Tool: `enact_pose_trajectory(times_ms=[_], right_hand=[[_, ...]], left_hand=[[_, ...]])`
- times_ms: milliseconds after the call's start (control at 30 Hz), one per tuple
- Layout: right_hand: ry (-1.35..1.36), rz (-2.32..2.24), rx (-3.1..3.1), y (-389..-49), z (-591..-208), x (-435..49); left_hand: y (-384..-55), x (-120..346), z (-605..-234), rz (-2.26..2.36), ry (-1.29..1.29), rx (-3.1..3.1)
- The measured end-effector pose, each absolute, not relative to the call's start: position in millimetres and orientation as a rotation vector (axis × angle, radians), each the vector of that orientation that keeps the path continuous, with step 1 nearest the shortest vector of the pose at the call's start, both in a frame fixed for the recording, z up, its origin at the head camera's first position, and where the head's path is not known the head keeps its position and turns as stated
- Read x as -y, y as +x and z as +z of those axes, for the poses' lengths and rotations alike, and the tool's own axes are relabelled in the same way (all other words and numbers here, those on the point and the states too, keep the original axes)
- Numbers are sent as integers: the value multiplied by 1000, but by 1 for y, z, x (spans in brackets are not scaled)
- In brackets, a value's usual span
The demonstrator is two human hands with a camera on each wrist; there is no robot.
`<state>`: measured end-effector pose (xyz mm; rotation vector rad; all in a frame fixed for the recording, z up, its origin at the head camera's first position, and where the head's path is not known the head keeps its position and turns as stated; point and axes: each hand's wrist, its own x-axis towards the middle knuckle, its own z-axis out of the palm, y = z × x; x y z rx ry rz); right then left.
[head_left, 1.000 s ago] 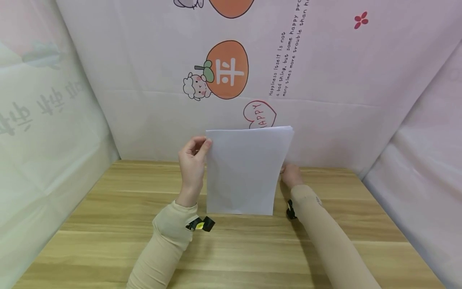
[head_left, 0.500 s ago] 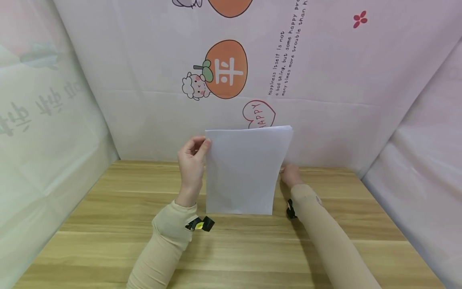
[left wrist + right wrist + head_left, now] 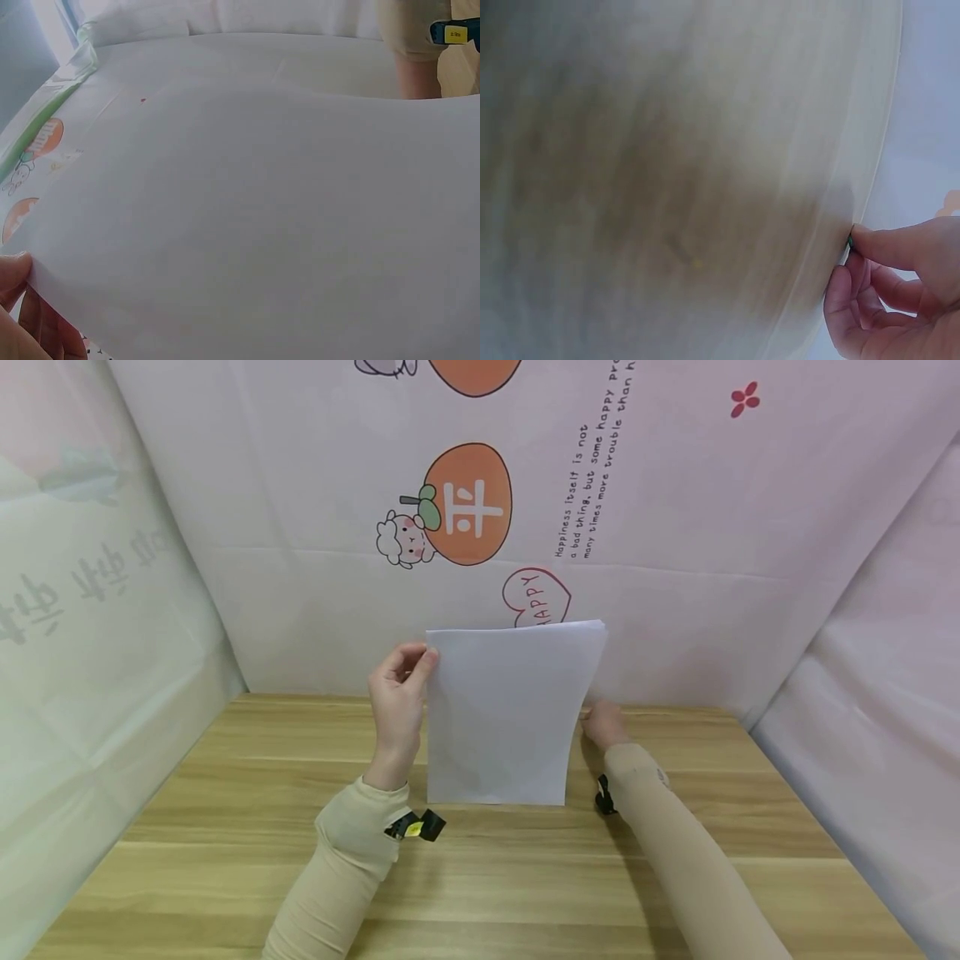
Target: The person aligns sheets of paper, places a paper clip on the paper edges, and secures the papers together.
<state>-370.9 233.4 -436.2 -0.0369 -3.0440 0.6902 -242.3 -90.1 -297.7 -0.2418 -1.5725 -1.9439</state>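
White paper (image 3: 506, 718), upright | left hand (image 3: 397, 697): fingers pinching its corner | right hand (image 3: 604, 724): fingers pinching small green thing (image 3: 850, 241)

White paper (image 3: 502, 727) is pinched at its upper left edge by left hand (image 3: 396, 702), held upright. Right of and lower than that grip, right hand (image 3: 606, 725) is seen at the paper's right edge. Below the grip, black device (image 3: 431, 825) is seen at beige sleeve (image 3: 341, 860), wooden table (image 3: 517, 893) beneath. Above, backdrop cloth (image 3: 675, 527) is printed with orange fruit (image 3: 471, 458) and red heart (image 3: 537, 597), heart partly covered by paper.
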Motion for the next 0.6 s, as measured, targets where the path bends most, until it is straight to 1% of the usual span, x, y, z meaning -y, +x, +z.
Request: enact_pose_trajectory(times_ms=[600], right_hand=[[-19,783,3049,-362,-428,-234]], left_hand=[[-241,89,-298,-1955,-233,1586]])
